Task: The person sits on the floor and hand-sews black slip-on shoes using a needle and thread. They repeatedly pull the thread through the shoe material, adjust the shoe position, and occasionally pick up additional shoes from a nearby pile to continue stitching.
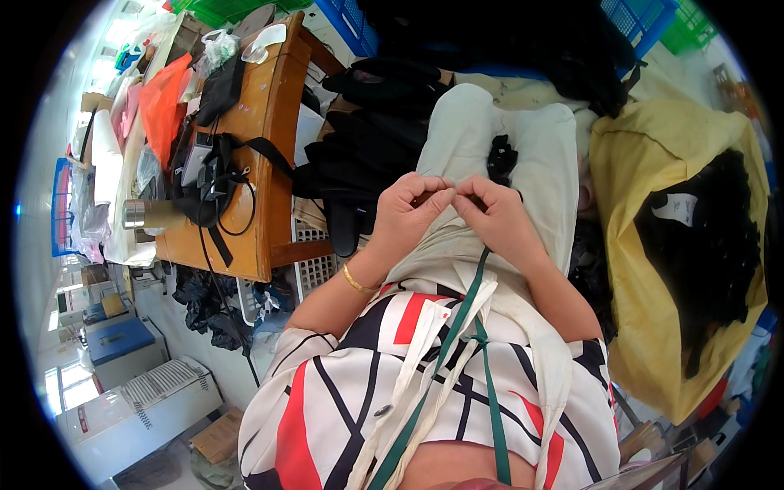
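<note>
Over my lap, my left hand (412, 204) and my right hand (496, 219) meet with thumbs and fingertips pinched together. Whatever lies between the fingertips is too small or hidden to make out. A dark green strap (465, 306) hangs from my neck and runs up to the underside of my right hand, where it goes out of sight. Just beyond the hands, a small bunched black piece (501, 159) rests on the pale cloth (543, 143) covering my legs.
Left stands a wooden table (278, 98) carrying black straps, a steel flask (145, 214) and an orange bag (163, 102). Black pieces (376, 147) are heaped beside my legs. A yellow sack (629, 269) of black items is at right; a blue crate (645, 20) stands ahead.
</note>
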A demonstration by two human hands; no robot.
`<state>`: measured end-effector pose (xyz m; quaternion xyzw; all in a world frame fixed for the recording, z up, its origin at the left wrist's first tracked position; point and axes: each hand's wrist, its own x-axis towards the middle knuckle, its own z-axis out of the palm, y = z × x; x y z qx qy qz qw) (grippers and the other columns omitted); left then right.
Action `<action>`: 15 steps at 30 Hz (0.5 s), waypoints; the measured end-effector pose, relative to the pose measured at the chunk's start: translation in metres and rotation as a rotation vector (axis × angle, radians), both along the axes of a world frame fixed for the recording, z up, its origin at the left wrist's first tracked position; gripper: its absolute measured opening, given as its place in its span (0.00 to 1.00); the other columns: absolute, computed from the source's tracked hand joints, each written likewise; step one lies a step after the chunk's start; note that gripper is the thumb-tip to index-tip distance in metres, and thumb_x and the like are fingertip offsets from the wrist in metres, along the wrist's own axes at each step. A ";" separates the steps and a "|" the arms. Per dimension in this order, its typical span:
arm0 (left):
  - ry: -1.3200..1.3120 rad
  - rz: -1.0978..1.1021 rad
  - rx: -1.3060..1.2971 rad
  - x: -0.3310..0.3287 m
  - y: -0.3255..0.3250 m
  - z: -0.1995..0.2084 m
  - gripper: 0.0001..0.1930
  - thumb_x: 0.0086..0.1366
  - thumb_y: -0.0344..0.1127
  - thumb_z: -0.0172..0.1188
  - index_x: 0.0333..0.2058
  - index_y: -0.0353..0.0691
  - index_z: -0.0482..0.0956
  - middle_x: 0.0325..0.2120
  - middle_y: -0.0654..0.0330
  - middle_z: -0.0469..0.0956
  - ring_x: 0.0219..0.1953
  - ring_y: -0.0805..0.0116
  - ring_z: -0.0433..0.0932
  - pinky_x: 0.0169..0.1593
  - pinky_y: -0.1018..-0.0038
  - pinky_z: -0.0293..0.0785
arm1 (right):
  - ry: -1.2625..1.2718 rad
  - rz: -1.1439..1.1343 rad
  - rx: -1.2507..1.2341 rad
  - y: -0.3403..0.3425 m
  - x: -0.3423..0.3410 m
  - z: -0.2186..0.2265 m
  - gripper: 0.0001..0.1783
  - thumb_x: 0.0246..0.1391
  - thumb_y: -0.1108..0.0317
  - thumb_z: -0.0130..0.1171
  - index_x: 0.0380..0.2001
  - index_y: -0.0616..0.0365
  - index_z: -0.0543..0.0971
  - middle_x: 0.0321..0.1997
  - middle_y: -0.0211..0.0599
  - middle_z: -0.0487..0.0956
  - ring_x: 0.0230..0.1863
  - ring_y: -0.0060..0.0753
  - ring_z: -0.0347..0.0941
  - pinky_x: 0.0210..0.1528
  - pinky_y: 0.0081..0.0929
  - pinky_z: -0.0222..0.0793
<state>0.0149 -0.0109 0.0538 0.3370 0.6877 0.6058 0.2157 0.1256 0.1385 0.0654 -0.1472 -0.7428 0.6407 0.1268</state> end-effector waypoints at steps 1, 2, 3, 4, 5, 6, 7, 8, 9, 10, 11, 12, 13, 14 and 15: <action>-0.003 0.024 0.039 0.002 0.002 -0.004 0.05 0.64 0.27 0.64 0.38 0.33 0.81 0.31 0.67 0.75 0.28 0.83 0.71 0.29 0.83 0.67 | 0.012 -0.005 0.021 -0.002 0.000 0.001 0.07 0.57 0.70 0.61 0.34 0.64 0.78 0.23 0.34 0.76 0.23 0.19 0.66 0.27 0.20 0.64; -0.006 0.049 0.078 0.004 0.004 -0.007 0.04 0.65 0.27 0.63 0.37 0.33 0.81 0.31 0.67 0.76 0.27 0.84 0.70 0.29 0.84 0.67 | 0.024 -0.010 0.042 -0.003 0.000 0.001 0.07 0.57 0.71 0.62 0.34 0.64 0.78 0.23 0.35 0.77 0.23 0.19 0.66 0.27 0.21 0.64; -0.009 0.075 0.116 0.005 0.005 -0.008 0.04 0.66 0.27 0.62 0.37 0.34 0.81 0.32 0.68 0.76 0.27 0.84 0.70 0.29 0.84 0.67 | 0.036 -0.014 0.062 -0.004 0.000 0.001 0.07 0.57 0.71 0.62 0.34 0.64 0.78 0.23 0.36 0.77 0.23 0.20 0.66 0.27 0.21 0.65; -0.127 0.089 0.113 0.006 0.006 -0.006 0.03 0.66 0.28 0.62 0.36 0.35 0.81 0.31 0.67 0.77 0.26 0.84 0.69 0.28 0.84 0.67 | 0.032 -0.015 0.068 -0.003 0.000 -0.001 0.06 0.57 0.71 0.62 0.33 0.63 0.78 0.23 0.35 0.76 0.23 0.19 0.66 0.27 0.21 0.64; -0.245 0.103 0.110 0.008 0.008 -0.002 0.03 0.67 0.29 0.61 0.36 0.36 0.80 0.31 0.66 0.77 0.24 0.85 0.69 0.27 0.84 0.67 | 0.029 -0.015 0.073 -0.003 0.000 -0.003 0.06 0.57 0.71 0.62 0.33 0.63 0.78 0.23 0.34 0.76 0.23 0.19 0.65 0.27 0.21 0.64; -0.363 0.117 0.106 0.009 0.009 0.001 0.03 0.67 0.30 0.61 0.36 0.37 0.80 0.31 0.66 0.77 0.23 0.85 0.68 0.26 0.84 0.66 | 0.025 -0.016 0.078 -0.003 0.001 -0.005 0.06 0.57 0.71 0.62 0.33 0.63 0.78 0.23 0.34 0.75 0.23 0.19 0.65 0.27 0.21 0.63; -0.481 0.118 0.173 0.009 0.010 0.001 0.03 0.68 0.30 0.60 0.36 0.37 0.79 0.31 0.65 0.78 0.22 0.84 0.68 0.25 0.84 0.66 | 0.020 -0.011 0.046 -0.004 0.001 -0.006 0.05 0.57 0.71 0.62 0.33 0.62 0.78 0.23 0.31 0.75 0.24 0.17 0.64 0.27 0.20 0.62; -0.598 0.118 0.240 0.009 0.011 0.000 0.04 0.69 0.31 0.60 0.36 0.38 0.78 0.31 0.64 0.78 0.21 0.84 0.67 0.24 0.84 0.65 | 0.014 -0.007 0.014 -0.005 0.004 -0.007 0.05 0.57 0.71 0.62 0.32 0.62 0.78 0.23 0.29 0.74 0.24 0.16 0.63 0.27 0.19 0.61; -0.714 0.117 0.309 0.009 0.012 0.000 0.04 0.69 0.32 0.59 0.36 0.39 0.77 0.31 0.63 0.79 0.19 0.84 0.66 0.23 0.84 0.65 | 0.008 -0.003 -0.019 -0.006 0.005 -0.009 0.05 0.58 0.71 0.62 0.32 0.62 0.78 0.24 0.26 0.73 0.24 0.15 0.62 0.27 0.18 0.60; -0.769 0.103 0.325 0.010 0.014 0.000 0.04 0.69 0.32 0.59 0.36 0.38 0.76 0.31 0.62 0.79 0.19 0.84 0.65 0.22 0.85 0.64 | 0.016 0.012 -0.084 -0.006 0.005 -0.013 0.04 0.58 0.71 0.61 0.33 0.61 0.77 0.24 0.24 0.72 0.25 0.14 0.61 0.27 0.17 0.59; -0.824 0.088 0.342 0.012 0.015 0.000 0.05 0.70 0.33 0.58 0.36 0.38 0.75 0.32 0.61 0.79 0.18 0.83 0.64 0.21 0.85 0.63 | 0.024 0.026 -0.150 -0.007 0.006 -0.019 0.04 0.59 0.72 0.61 0.33 0.60 0.77 0.24 0.22 0.70 0.25 0.13 0.61 0.27 0.17 0.58; -0.879 0.073 0.358 0.012 0.016 0.000 0.05 0.70 0.33 0.58 0.37 0.38 0.75 0.32 0.61 0.79 0.17 0.83 0.63 0.20 0.85 0.62 | 0.032 0.040 -0.216 -0.007 0.006 -0.023 0.03 0.59 0.72 0.60 0.34 0.59 0.77 0.24 0.20 0.69 0.25 0.12 0.60 0.27 0.16 0.57; -0.869 0.077 0.352 0.011 0.015 -0.002 0.05 0.70 0.33 0.58 0.37 0.38 0.75 0.31 0.61 0.79 0.17 0.84 0.62 0.20 0.85 0.60 | 0.035 0.030 -0.248 -0.007 0.006 -0.022 0.03 0.59 0.72 0.59 0.36 0.59 0.76 0.25 0.19 0.69 0.25 0.11 0.60 0.27 0.15 0.57; -0.858 0.081 0.346 0.009 0.015 -0.004 0.05 0.70 0.33 0.58 0.37 0.38 0.75 0.31 0.61 0.79 0.17 0.84 0.62 0.19 0.86 0.59 | 0.039 0.021 -0.279 -0.008 0.006 -0.021 0.04 0.60 0.73 0.59 0.37 0.59 0.75 0.25 0.19 0.68 0.26 0.11 0.59 0.27 0.14 0.56; -0.848 0.085 0.340 0.008 0.014 -0.005 0.05 0.70 0.33 0.58 0.37 0.38 0.75 0.30 0.61 0.79 0.16 0.85 0.61 0.19 0.86 0.57 | 0.042 0.011 -0.310 -0.008 0.006 -0.020 0.05 0.60 0.74 0.58 0.38 0.58 0.74 0.25 0.18 0.67 0.26 0.10 0.59 0.27 0.14 0.56</action>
